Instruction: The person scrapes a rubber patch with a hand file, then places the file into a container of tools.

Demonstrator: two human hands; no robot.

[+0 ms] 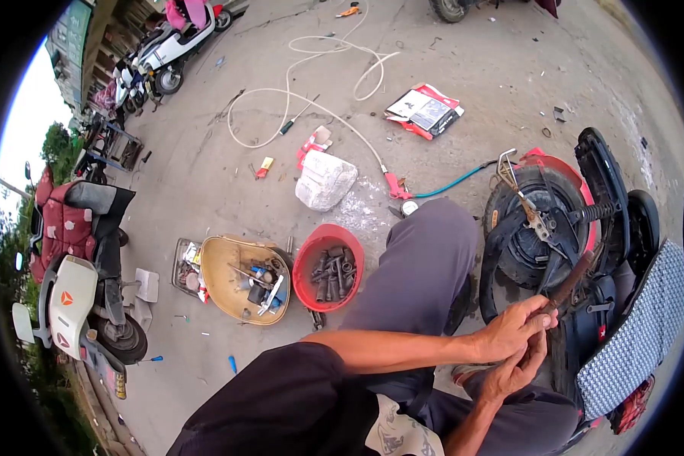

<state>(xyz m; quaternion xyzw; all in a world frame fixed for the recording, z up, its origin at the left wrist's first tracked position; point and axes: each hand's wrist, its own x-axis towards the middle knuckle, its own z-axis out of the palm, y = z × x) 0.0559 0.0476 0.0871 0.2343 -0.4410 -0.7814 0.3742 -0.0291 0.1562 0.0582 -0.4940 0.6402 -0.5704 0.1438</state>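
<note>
My left hand (509,332) is closed around the near end of a long brown, rusty-looking bar (571,278), which points up and right toward a scooter's wheel (536,213). Just below, my right hand (515,374) has its fingers curled, the tips touching or close to my left fingers; anything inside them is hidden. Beyond the bar is the scooter (602,201), with its wheel, shock absorber and red bodywork exposed. A black tyre-like loop (491,266) hangs beside the wheel. A checked grey mat or cover (632,334) lies over the scooter's near part.
A red bowl (305,266) of sockets and a yellow tool basin (219,292) stand left of my knee. A white block (325,181), a pale air hose (289,91) with a red fitting (394,185), and a flattened box (424,110) lie ahead. A parked scooter (72,304) stands left.
</note>
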